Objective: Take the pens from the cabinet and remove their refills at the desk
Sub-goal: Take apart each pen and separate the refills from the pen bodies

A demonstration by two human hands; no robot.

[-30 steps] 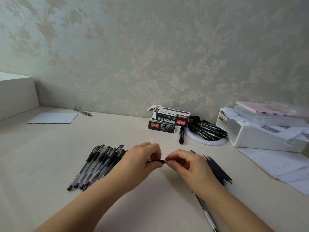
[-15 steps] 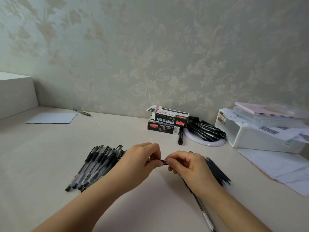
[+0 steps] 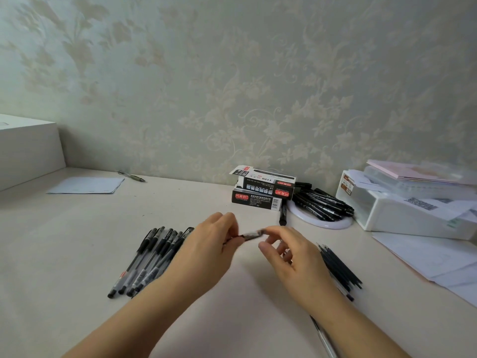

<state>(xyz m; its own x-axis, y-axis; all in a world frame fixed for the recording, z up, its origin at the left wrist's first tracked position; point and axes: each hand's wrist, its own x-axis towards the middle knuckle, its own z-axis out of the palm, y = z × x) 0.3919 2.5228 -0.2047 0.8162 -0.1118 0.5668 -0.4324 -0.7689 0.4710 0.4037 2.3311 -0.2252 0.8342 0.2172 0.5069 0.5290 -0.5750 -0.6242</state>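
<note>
Above the middle of the desk both hands work on one pen (image 3: pixel 252 234). My left hand (image 3: pixel 209 250) grips its left end with curled fingers. My right hand (image 3: pixel 291 257) pinches the dark grip end between thumb and forefinger, its other fingers loosely spread. Most of the pen is hidden inside the hands. A row of several black-capped clear pens (image 3: pixel 152 257) lies on the desk just left of my left hand. A bundle of dark refills (image 3: pixel 340 270) lies to the right of my right hand.
Two stacked black pen boxes (image 3: pixel 260 191) stand at the back, with a white round dish (image 3: pixel 335 223) full of black pens (image 3: pixel 322 202) beside them. A white organiser (image 3: pixel 402 215) and papers (image 3: pixel 433 259) fill the right. A lone pen (image 3: pixel 324 337) lies under my right forearm. Blue paper (image 3: pixel 87 185) lies far left.
My right hand has loosened from a tight fist and its fingers have spread, with the pen's grip end tilted upward. The left hand has stayed in place.
</note>
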